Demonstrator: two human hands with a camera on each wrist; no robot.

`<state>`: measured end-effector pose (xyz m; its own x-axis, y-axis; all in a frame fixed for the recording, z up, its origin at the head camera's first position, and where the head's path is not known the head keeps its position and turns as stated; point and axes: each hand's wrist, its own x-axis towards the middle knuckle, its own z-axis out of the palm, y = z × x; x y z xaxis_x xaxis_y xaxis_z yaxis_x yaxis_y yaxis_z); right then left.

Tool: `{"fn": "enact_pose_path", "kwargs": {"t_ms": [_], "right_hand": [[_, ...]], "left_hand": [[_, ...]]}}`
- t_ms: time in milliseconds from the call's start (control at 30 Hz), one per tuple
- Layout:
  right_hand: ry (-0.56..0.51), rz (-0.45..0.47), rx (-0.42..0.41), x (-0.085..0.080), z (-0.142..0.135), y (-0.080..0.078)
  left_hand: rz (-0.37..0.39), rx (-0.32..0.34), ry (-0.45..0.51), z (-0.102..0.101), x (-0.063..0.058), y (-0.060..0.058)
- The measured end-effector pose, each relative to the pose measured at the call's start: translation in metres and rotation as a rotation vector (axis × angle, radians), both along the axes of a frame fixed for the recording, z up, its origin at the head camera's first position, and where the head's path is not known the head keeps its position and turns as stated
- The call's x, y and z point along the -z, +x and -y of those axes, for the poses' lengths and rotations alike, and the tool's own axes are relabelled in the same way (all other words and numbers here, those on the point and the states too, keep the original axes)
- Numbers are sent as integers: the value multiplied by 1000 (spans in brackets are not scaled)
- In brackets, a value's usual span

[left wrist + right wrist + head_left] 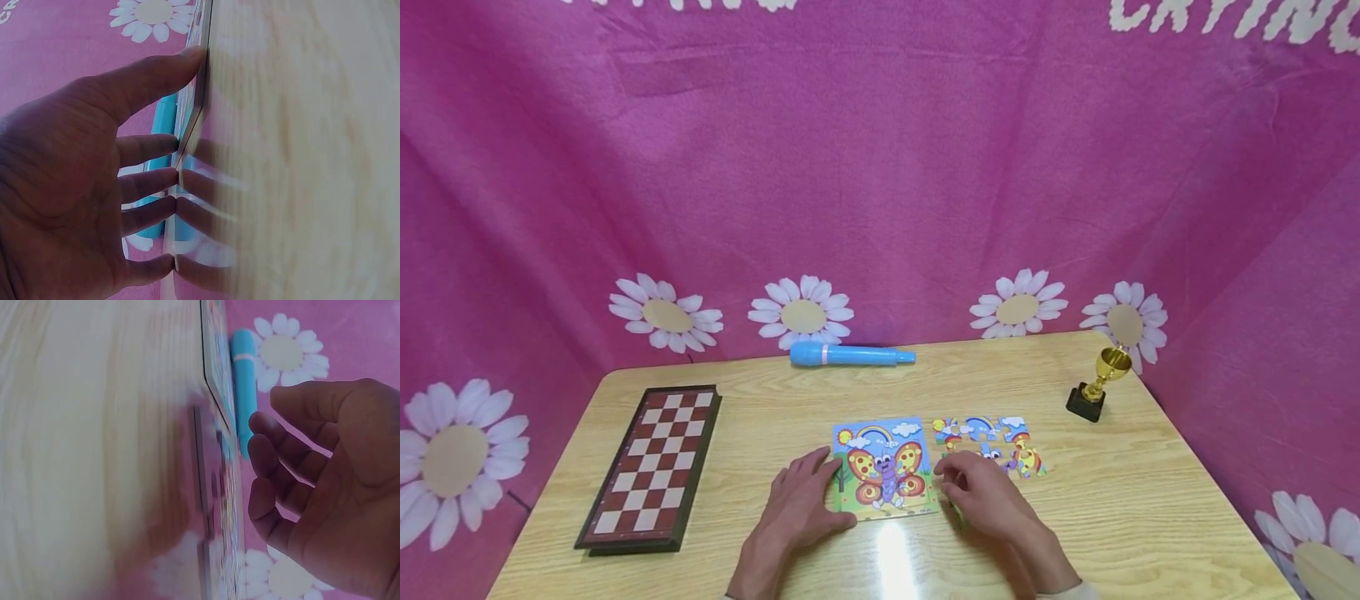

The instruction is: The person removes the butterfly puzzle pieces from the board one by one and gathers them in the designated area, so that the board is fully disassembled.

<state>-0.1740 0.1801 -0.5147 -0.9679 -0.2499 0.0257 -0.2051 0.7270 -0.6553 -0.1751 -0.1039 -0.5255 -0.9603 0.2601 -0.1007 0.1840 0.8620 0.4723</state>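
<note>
In the head view a square puzzle board [886, 479] with a butterfly picture lies flat at the middle of the table. My left hand [801, 504] rests beside its left edge with fingers spread. The left wrist view has that thumb touching the edge of the board [201, 81], the other fingertips on the tabletop. To the right of the board lie several loose jigsaw pieces [1028, 457], laid out near one another. My right hand [988, 498] hovers over their near side and hides some. Its fingers hang loosely curled with nothing between them, as the right wrist view confirms.
A folded red-and-white chessboard [655, 462] lies at the left. Near the back edge is a blue microphone-shaped tube [853, 355]. A gold trophy cup [1101, 379] on a black base stands at the right rear. Pink flowered cloth [880, 183] hangs behind the wooden table [760, 400].
</note>
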Motion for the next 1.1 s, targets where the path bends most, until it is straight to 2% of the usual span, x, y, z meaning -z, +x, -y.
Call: {"fn": "enact_pose_path", "kwargs": {"t_ms": [233, 500, 700, 1100], "right_hand": [[32, -17, -62, -2, 14, -1], [43, -34, -127, 3, 23, -2], [133, -67, -145, 5, 26, -1], [191, -143, -163, 8, 29, -2]], "left_hand": [[4, 3, 3, 0, -1, 0], [5, -3, 6, 1, 1, -1], [-3, 7, 0, 1, 1, -1], [3, 0, 2, 1, 0, -1]]}}
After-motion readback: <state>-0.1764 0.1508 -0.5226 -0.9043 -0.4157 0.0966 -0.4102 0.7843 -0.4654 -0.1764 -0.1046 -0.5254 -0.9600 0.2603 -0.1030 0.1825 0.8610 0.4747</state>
